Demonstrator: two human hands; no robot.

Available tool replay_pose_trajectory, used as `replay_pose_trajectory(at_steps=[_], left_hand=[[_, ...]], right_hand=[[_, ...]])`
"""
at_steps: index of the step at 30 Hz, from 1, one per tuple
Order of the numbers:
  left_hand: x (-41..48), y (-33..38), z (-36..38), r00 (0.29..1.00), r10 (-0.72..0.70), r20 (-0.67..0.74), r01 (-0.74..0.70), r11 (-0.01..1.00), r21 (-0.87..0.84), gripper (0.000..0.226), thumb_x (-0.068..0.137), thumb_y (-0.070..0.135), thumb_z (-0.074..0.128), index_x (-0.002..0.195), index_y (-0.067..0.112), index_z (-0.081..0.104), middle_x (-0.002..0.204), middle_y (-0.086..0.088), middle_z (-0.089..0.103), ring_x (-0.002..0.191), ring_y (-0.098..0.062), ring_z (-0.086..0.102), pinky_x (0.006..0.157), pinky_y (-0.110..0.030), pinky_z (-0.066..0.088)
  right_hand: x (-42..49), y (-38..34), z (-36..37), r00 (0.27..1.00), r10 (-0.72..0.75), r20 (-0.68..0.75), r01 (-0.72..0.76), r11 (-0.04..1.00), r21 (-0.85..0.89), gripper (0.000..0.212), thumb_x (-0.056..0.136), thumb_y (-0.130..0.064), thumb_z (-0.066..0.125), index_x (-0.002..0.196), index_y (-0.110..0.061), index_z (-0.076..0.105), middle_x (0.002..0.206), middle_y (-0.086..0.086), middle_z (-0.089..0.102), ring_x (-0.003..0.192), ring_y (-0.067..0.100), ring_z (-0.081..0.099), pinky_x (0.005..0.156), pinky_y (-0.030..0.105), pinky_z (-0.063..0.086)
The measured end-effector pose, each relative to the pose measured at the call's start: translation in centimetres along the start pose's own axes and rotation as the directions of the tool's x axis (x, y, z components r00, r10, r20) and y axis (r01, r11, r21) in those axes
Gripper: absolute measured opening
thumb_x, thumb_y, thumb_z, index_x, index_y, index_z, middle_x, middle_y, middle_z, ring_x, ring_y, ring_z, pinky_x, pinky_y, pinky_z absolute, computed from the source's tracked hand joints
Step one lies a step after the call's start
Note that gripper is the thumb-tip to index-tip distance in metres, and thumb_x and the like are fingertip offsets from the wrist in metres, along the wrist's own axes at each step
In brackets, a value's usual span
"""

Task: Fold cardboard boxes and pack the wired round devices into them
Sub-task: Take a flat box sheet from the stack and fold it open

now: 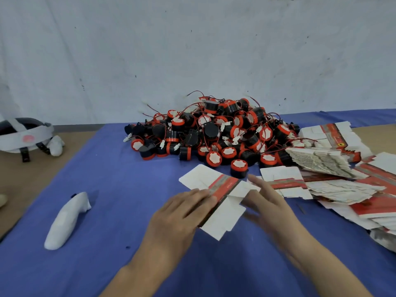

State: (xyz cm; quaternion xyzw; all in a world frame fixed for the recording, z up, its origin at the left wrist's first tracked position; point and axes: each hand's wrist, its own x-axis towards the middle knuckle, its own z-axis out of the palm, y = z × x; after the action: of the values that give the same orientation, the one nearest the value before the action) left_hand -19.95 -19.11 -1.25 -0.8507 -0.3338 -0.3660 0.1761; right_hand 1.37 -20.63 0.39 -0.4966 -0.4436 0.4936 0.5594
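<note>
1. Left hand [177, 215], 6 o'clock: fingers lie straight over the red band of a flat box blank [224, 219], pressing rather than curled. Thumb hidden.
2. Right hand [267, 202], 5 o'clock, blurred: fingers extended, touching the blank's right flap, grasping nothing I can make out.
3. The blank sits between both hands, flaps spread and no wall raised. Judged: folding barely begun.
4. Pile of wired round devices [214, 133], 12 o'clock, just beyond the blank: all loose, none boxed.
5. Stack of flat blanks [332, 168], 3 o'clock: large, unfolded. No finished box in view, so nearly everything is left.
6. Blue worktop [111, 179]: a white object [64, 219] at 8 o'clock and a headset [23, 133] at 10 o'clock, both untouched.
</note>
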Motion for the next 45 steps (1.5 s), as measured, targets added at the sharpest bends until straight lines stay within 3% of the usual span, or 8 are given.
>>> replay_pose_trajectory(at_steps=[2, 5, 13, 27, 32, 36, 40, 45], left_hand=[[-0.2, 0.2, 0.1, 0.999, 0.036, 0.011, -0.036, 0.999, 0.026, 0.053, 0.081, -0.003, 0.042, 0.120, 0.017, 0.073, 0.123, -0.002, 0.070, 0.106, -0.021, 0.070, 0.086, -0.032, 0.057], [-0.8, 0.8, 0.7, 0.993, 0.055, 0.107, -0.058, 0.998, 0.026, 0.062, 0.076, -0.003, 0.054, 0.134, 0.018, 0.058, 0.132, -0.005, 0.064, 0.115, -0.022, 0.065, 0.092, -0.034, 0.054], [-0.5, 0.9, 1.2, 0.977, -0.020, 0.213, 0.015, 1.000, 0.025, 0.074, 0.084, 0.039, 0.042, 0.150, 0.009, 0.027, 0.152, -0.009, 0.041, 0.141, -0.024, 0.037, 0.115, -0.040, 0.032], [0.2, 0.4, 0.0, 0.959, -0.251, 0.130, 0.271, 0.948, -0.167, 0.099, 0.072, 0.063, 0.062, 0.150, 0.019, 0.021, 0.141, 0.001, 0.047, 0.129, -0.014, 0.041, 0.108, -0.043, 0.040], [1.0, 0.3, -1.7, 0.843, -0.452, 0.290, 0.537, 0.734, -0.416, 0.109, 0.056, 0.081, 0.064, 0.135, 0.072, -0.009, 0.130, 0.043, 0.032, 0.121, 0.023, 0.027, 0.100, -0.013, 0.030], [1.3, 0.6, -1.8, 0.778, -0.518, 0.355, 0.588, 0.404, -0.701, 0.106, 0.062, 0.065, 0.074, 0.150, 0.048, 0.017, 0.126, 0.039, 0.045, 0.123, 0.005, 0.050, 0.092, -0.027, 0.053], [1.6, 0.8, -2.8, 0.724, -0.537, 0.433, 0.614, 0.215, -0.759, 0.098, 0.061, 0.084, 0.060, 0.145, 0.047, 0.027, 0.108, 0.029, 0.064, 0.100, 0.007, 0.064, 0.074, -0.007, 0.049], [1.6, 1.0, -3.2, 0.655, -0.563, 0.504, 0.665, 0.111, -0.739, 0.114, 0.049, 0.098, 0.048, 0.149, 0.053, 0.018, 0.108, 0.043, 0.060, 0.103, 0.015, 0.060, 0.075, -0.005, 0.049]], right_hand=[[0.1, -0.2, 0.5, 0.990, 0.076, 0.121, -0.106, 0.960, 0.260, 0.030, 0.099, -0.007, 0.052, 0.117, -0.023, 0.069, 0.098, 0.017, 0.068, 0.081, 0.017, 0.069, 0.062, 0.027, 0.056], [0.0, 0.4, 1.5, 0.968, 0.045, 0.245, -0.101, 0.970, 0.220, 0.029, 0.094, -0.002, 0.056, 0.093, -0.021, 0.079, 0.099, 0.008, 0.075, 0.083, 0.020, 0.071, 0.066, 0.028, 0.056], [-0.6, 1.3, 3.1, 0.946, -0.119, 0.300, 0.109, 0.993, 0.053, 0.071, 0.100, -0.001, 0.052, 0.142, -0.057, 0.039, 0.133, -0.018, 0.063, 0.119, 0.008, 0.063, 0.083, 0.028, 0.058], [-1.1, 1.4, 2.8, 0.946, -0.173, 0.274, 0.194, 0.980, -0.049, 0.037, 0.102, -0.018, 0.052, 0.130, -0.040, 0.060, 0.120, -0.016, 0.069, 0.106, 0.008, 0.068, 0.078, 0.027, 0.058], [-2.9, 1.4, 3.2, 0.833, -0.228, 0.503, 0.250, 0.968, 0.024, 0.045, 0.099, -0.041, 0.052, 0.143, -0.034, 0.052, 0.147, -0.016, 0.053, 0.133, 0.001, 0.049, 0.107, 0.024, 0.044], [-3.1, 0.9, 3.7, 0.793, -0.341, 0.504, 0.475, 0.865, -0.161, 0.106, 0.068, -0.086, 0.060, 0.153, -0.026, 0.036, 0.153, -0.018, 0.041, 0.141, 0.004, 0.039, 0.116, 0.031, 0.035], [-3.5, 2.0, 4.6, 0.789, -0.438, 0.430, 0.591, 0.733, -0.338, 0.069, 0.095, -0.071, 0.042, 0.155, -0.049, 0.015, 0.158, -0.025, 0.021, 0.145, -0.004, 0.026, 0.106, 0.006, 0.029], [-3.1, 2.9, 5.9, 0.824, -0.499, 0.269, 0.567, 0.718, -0.403, 0.058, 0.091, -0.076, 0.041, 0.144, -0.055, 0.030, 0.147, -0.024, 0.034, 0.133, 0.003, 0.046, 0.096, 0.013, 0.045]])
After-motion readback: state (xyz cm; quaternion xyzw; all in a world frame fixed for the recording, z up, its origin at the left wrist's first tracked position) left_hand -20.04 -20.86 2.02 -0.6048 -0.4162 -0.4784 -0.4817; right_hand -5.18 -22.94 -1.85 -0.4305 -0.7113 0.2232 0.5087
